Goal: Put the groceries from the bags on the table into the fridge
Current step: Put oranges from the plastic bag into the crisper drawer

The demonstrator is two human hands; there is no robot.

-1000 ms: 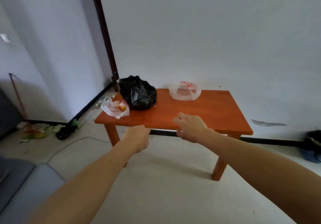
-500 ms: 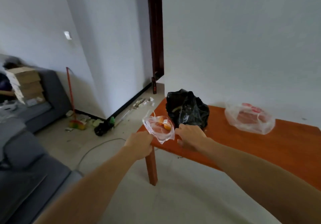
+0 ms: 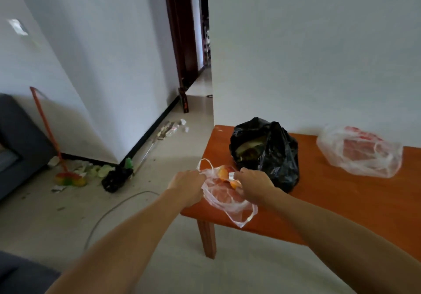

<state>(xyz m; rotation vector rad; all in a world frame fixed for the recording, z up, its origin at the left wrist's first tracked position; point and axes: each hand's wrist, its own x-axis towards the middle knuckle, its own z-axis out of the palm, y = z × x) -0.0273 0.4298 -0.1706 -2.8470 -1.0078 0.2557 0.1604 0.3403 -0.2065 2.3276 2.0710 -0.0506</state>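
The small clear plastic bag of orange fruit (image 3: pixel 225 193) is lying at the near left corner of the orange wooden table (image 3: pixel 341 204), overhanging its edge. It is sitting directly between the hands, equally near both. The left hand (image 3: pixel 188 184) and right hand (image 3: pixel 252 183) are each gripping one side of its mouth.

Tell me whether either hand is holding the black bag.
No: both the left hand and right hand grip the clear fruit bag, while the black bag sits behind them.

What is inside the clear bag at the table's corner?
The clear bag shows orange and reddish fruit through the plastic. The left hand and right hand grip its top; they and the folds hide the count.
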